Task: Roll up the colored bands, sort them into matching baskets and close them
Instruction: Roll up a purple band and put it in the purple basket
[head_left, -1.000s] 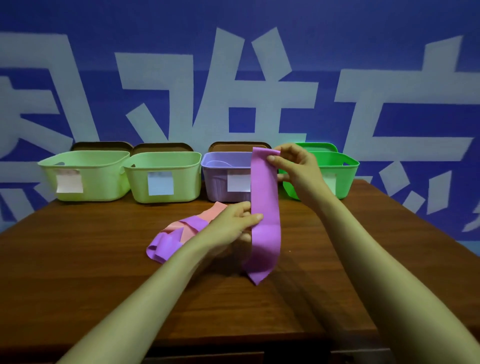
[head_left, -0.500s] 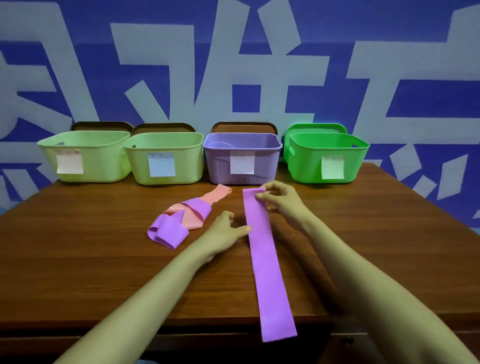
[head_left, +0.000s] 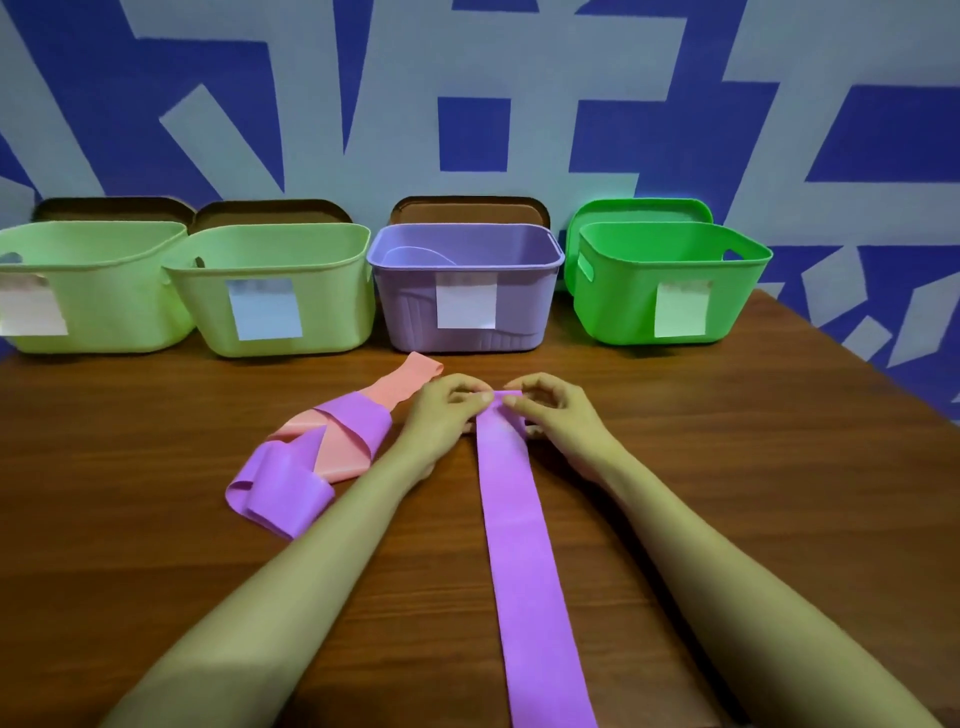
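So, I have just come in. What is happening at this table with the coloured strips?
A person works bare-handed at a wooden table. The left hand and the right hand both pinch the far end of a long purple band, which lies flat, seemingly ready for rolling. A tangled pile of purple and pink bands lies to the left. Four open baskets stand behind, the purple basket straight ahead.
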